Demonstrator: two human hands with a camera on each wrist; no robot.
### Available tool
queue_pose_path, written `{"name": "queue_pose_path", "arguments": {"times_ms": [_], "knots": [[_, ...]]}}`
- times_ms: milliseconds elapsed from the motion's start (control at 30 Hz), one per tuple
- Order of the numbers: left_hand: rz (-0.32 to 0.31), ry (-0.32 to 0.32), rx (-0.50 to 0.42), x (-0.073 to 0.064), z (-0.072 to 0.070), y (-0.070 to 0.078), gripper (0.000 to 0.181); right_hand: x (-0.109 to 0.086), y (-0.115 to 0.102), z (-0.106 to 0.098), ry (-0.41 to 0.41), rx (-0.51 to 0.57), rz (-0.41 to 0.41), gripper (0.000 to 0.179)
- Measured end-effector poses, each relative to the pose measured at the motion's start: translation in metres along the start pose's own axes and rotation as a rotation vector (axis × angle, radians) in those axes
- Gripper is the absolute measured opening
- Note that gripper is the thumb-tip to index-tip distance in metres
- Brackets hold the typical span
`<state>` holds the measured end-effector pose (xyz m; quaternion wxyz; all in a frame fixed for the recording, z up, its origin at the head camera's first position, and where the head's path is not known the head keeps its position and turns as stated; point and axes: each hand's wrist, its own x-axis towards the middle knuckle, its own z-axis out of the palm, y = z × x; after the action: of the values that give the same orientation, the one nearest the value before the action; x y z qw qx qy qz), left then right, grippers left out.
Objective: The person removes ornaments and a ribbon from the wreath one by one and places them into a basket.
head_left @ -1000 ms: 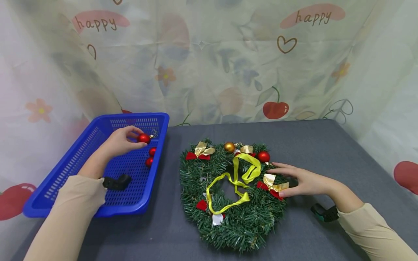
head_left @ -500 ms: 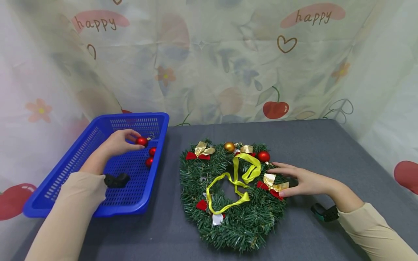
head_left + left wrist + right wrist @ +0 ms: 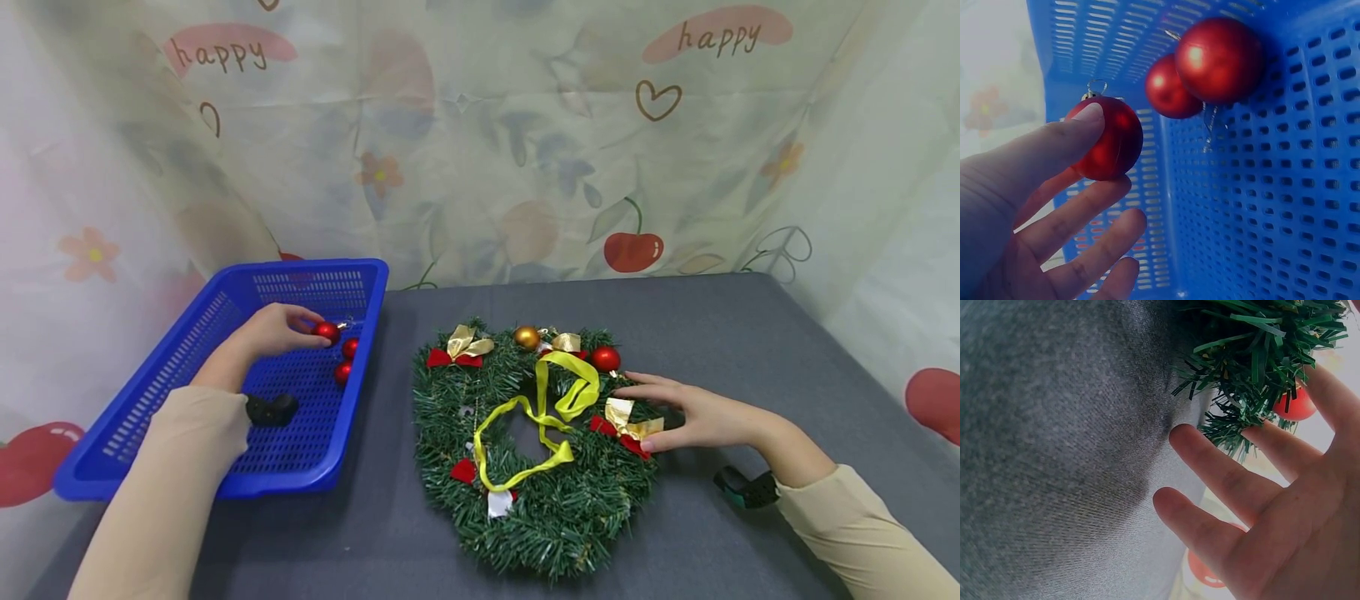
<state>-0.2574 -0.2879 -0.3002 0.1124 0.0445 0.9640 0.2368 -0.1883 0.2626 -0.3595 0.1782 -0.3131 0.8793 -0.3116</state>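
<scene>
Clearly, we see the left hand (image 3: 273,329) pinching a red bauble (image 3: 327,333) between thumb and forefinger, its other fingers spread apart. That bauble is inside the blue basket (image 3: 300,481), near the basket's far right corner, and the wire loop (image 3: 1097,85) on its cap points toward that corner. Just beside it we spot two more red baubles (image 3: 342,372) near the basket's right wall. The basket sits along the left side of the gray tabletop (image 3: 712,325). Between it and the tabletop's right edge, short of the far edge, we find a green wreath (image 3: 555,533) lying flat. A yellow ribbon (image 3: 543,419) trails loosely over its middle opening. Along its far rim we make out a gold bauble (image 3: 527,337), and at its far right a red ornament (image 3: 605,360). The right hand (image 3: 697,417), fingers spread, is at the wreath's right side, its thumb at a red and gold bow (image 3: 621,419); we cannot tell whether every fingertip touches the greenery. Behind the tabletop's far edge we see a patterned curtain (image 3: 480,208).
</scene>
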Motion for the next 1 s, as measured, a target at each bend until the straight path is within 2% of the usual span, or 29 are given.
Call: {"name": "queue_pose_path", "arguments": {"times_ms": [200,433,1000], "knots": [[-0.010,-0.045,0.010,0.0016,0.0013,-0.0033,0.058,-0.0002,-0.0013,-0.0005,-0.001,0.002,0.000,0.059],[0.019,-0.084,0.042,0.0017,0.0049,-0.0032,0.054,0.0001,0.0002,-0.0004,-0.007,0.008,0.008,0.059],[-0.005,-0.135,0.036,-0.0012,0.0069,0.0012,0.049,0.0001,0.0005,-0.0002,-0.005,0.000,0.002,0.060]]}}
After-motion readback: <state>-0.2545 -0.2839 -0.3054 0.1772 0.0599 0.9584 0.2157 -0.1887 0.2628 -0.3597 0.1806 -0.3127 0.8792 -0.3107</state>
